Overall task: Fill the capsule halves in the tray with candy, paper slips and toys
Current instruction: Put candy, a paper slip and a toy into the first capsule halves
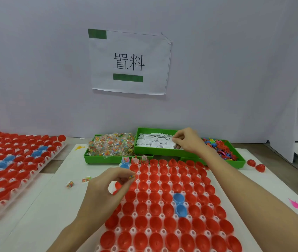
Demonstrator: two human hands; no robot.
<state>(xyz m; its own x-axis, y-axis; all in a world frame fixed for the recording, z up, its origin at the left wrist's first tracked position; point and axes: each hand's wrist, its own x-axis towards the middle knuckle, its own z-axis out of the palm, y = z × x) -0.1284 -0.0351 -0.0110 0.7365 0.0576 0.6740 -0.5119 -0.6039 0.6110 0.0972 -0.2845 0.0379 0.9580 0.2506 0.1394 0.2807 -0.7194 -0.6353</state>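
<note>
A white tray [118, 231] in front of me holds rows of open red capsule halves [164, 195] and two blue ones [180, 204]. My left hand [104, 191] hovers over the tray's upper left part and pinches a small candy packet [132, 176] between thumb and fingertips. My right hand [188, 140] reaches into the green bin of white paper slips [155, 141], its fingertips curled on the slips. A few capsules in the far row hold candy packets [135, 160]. The candy bin [111, 146] stands left of the slips and the toy bin [220, 148] right of them.
A second tray of red and blue capsule halves [13, 166] lies at the left. Two loose candy packets [78, 181] lie on the white board. Two red capsule halves [256, 165] and a pink toy [296, 204] lie at the right. A wall with a paper sign [129, 61] stands behind.
</note>
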